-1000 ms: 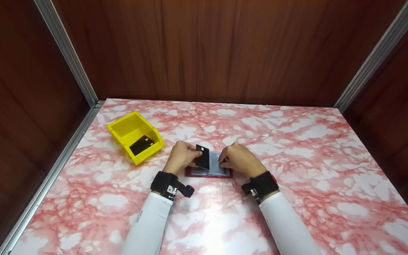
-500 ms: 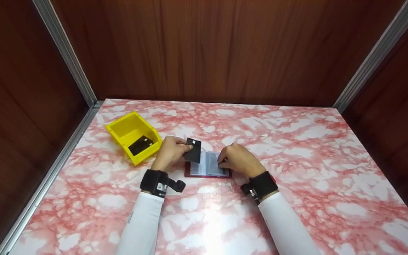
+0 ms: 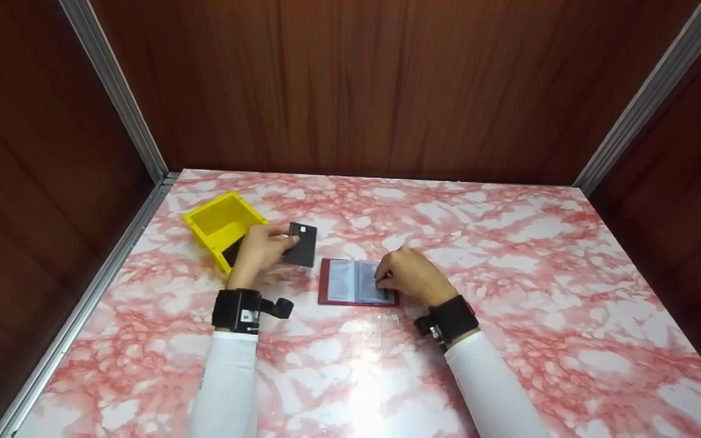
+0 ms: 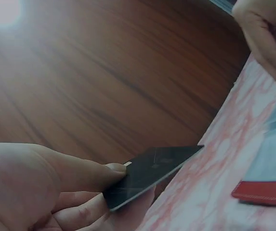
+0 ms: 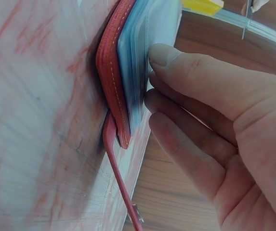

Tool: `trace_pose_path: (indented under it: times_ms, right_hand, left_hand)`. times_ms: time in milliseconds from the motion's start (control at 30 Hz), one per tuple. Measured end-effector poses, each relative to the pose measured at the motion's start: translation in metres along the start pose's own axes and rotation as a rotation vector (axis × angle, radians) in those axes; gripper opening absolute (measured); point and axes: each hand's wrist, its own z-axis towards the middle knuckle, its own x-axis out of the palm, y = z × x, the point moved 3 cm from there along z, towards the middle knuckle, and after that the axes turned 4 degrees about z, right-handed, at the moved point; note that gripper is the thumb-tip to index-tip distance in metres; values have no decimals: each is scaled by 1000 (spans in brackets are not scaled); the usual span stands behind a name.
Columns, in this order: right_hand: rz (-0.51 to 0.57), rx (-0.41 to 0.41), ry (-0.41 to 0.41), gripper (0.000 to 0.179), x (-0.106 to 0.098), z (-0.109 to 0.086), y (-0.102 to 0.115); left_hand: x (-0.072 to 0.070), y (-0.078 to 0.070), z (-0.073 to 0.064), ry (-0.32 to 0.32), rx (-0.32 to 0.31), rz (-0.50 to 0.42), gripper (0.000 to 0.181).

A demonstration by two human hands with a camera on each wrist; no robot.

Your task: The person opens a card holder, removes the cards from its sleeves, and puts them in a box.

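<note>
Between thumb and fingers my left hand (image 3: 259, 246) grips a black chip card (image 3: 302, 250), raised over the table beside the yellow bin. The left wrist view shows the card (image 4: 150, 168) tilted, with the thumb on its upper face. A red card holder (image 3: 324, 286) lies spread on the table, with clear plastic sleeves (image 3: 341, 283) inside. At its right-hand page, my right hand (image 3: 410, 274) has curled fingers and thumb at the sleeve edge. In the right wrist view these fingertips meet at a clear sleeve (image 5: 159, 24), apparently pinching it; the exact contact is partly hidden.
A yellow bin (image 3: 198, 222) stands at the left, partly hidden by my left hand. Inside it lies a black card (image 3: 232, 251). A red strap (image 5: 118, 178) hangs from the card holder. Wooden panels (image 3: 350, 91) wall the marbled table's back and sides.
My left hand has lifted the black card off the card holder and carried it left towards the yellow bin. The left page now shows uncovered. My right hand has barely moved.
</note>
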Motion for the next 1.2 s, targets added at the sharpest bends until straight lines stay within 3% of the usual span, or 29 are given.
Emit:
trace_pose_path:
  times_ms: [100,400,667,767,967,1200]
  right_hand:
    - [1,-8,-2,6,1,0,0]
    - [-5,-2,2,5,0,1,0]
    - [-11,-7,1,6,-1,-1,-1]
    - [-18,-26,-3,7,-1,-1,0]
    - [-24,-40,-11,5,0,0,1]
    - [-22,-27,-4,6,0,-1,2]
  left_hand:
    - [-13,0,-2,-45,-2,10,36]
    - [-53,0,-13,-176,-16,218,35]
    - [-65,2,-10,-411,58,396,30]
    - [-65,3,-9,-464,104,460,28]
    - [-57,6,-6,-475,180,568,25]
    - [-46,12,-1,-401,161,608,25]
